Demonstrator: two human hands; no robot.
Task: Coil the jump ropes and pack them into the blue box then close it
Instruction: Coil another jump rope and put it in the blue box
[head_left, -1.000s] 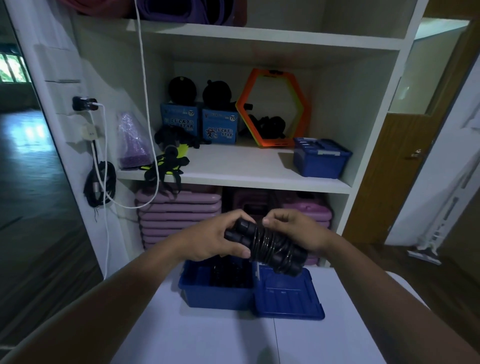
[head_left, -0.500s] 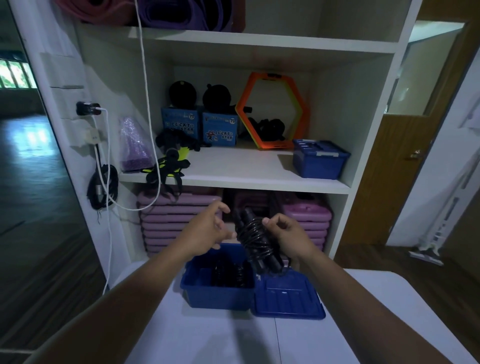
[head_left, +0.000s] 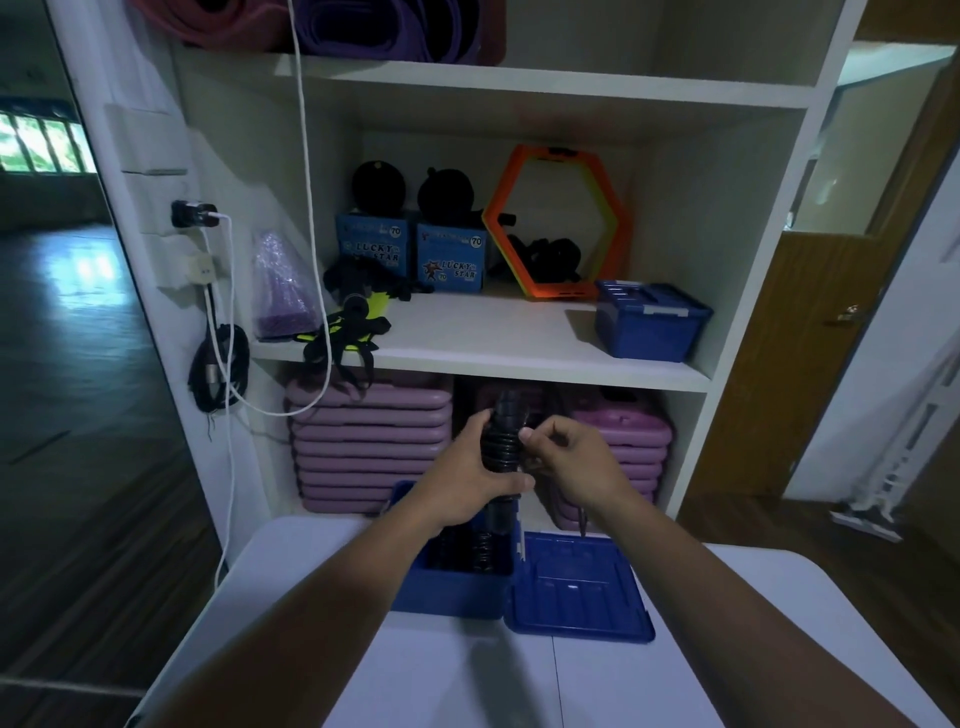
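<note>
1. A person stands at a white table (head_left: 363, 649) facing a white shelf unit (head_left: 519, 358). Both bare forearms reach forward over the table.
2. The left hand (head_left: 470, 470) is clenched around a black jump rope (head_left: 501, 447), held upright in the air above the box. The cord is wound in tight rings around the paired handles.
3. The right hand (head_left: 569, 460) pinches at the cord just beside the bundle, fingertips (head_left: 525, 435) touching the coils. This looks like the last winding or tucking of the loose end.
4. Below the hands, the blue box (head_left: 452, 592) sits open on the table. Dark coiled ropes (head_left: 467, 553) already lie inside; how many cannot be told.
5. The blue lid (head_left: 576, 592) lies flat on the table, touching the box's right side.
6. Judged progress: well along. Left to do: finish this coil, put it in the box, then close the lid. No other loose rope shows on the table.
7. On the middle shelf lie a tangle of black and yellow straps (head_left: 348, 327), two blue cartons (head_left: 410, 252), an orange hexagon frame (head_left: 558, 223) and a second, closed blue box (head_left: 649, 322). Purple step platforms (head_left: 369, 441) are stacked beneath.
8. Nothing blocks the way down into the box. The ropes already inside may leave little room.
</note>
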